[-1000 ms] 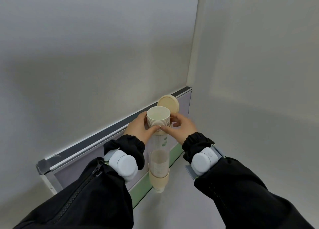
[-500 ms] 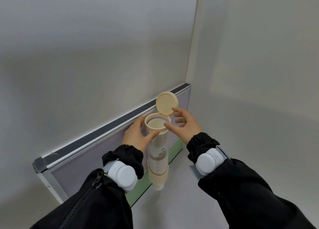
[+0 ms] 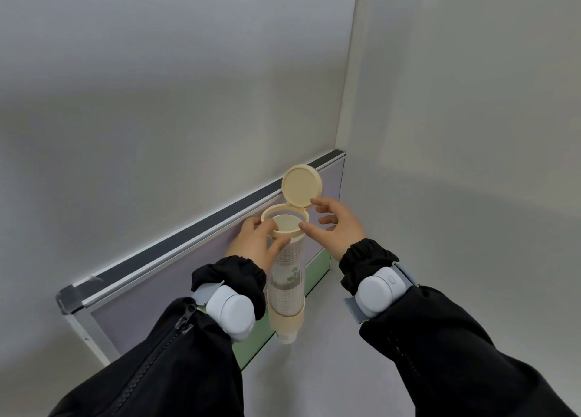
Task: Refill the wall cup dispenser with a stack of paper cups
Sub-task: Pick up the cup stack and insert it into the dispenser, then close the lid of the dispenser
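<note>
The cup dispenser (image 3: 287,317) is a clear tube with a beige collar and base, fixed to the partition. Its round beige lid (image 3: 301,186) stands hinged open behind the collar. A stack of paper cups (image 3: 286,270) fills the tube, and the top cup sits just inside the collar. My left hand (image 3: 256,243) rests against the tube under the collar, thumb on the rim. My right hand (image 3: 334,228) has its fingers spread, thumb on the collar's right side and a fingertip at the lid's lower edge.
The grey and green partition panel (image 3: 151,294) with its metal top rail (image 3: 176,243) runs diagonally behind the dispenser into a corner of plain white walls (image 3: 456,133). Black sleeves and white wrist devices cover my forearms.
The cup stack, which stood above the collar a second ago, has dropped fully into the tube. Both hands have let go of it; the right hand has risen to the lid.
</note>
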Demonstrator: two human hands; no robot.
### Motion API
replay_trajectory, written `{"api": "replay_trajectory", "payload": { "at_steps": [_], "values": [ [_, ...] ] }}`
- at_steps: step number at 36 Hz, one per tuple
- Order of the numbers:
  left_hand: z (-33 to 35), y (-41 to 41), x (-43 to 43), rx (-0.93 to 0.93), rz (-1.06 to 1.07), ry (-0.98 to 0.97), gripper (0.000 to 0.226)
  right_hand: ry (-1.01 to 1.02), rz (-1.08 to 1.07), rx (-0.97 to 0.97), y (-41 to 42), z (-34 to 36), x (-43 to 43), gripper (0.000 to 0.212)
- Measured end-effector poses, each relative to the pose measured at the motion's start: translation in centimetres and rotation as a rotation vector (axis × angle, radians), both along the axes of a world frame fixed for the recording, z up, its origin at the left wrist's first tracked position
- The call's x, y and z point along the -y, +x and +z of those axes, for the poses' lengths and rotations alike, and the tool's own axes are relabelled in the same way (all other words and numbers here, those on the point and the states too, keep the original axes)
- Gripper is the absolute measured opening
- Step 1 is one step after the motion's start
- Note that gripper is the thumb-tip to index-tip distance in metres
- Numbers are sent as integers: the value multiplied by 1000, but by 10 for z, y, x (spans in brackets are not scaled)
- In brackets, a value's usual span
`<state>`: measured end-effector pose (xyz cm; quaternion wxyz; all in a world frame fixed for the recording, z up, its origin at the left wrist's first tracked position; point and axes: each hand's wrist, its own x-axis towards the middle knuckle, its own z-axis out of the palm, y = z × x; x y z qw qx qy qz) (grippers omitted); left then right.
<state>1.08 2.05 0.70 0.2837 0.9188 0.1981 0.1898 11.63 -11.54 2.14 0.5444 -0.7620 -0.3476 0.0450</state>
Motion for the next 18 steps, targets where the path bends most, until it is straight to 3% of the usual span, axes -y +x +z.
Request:
{"api": "replay_trajectory", "payload": {
  "at_steps": [18],
  "values": [
    [17,5,3,-185,-7,68,32,-27,-25,-13,-3,0,5,44]
  ]
}}
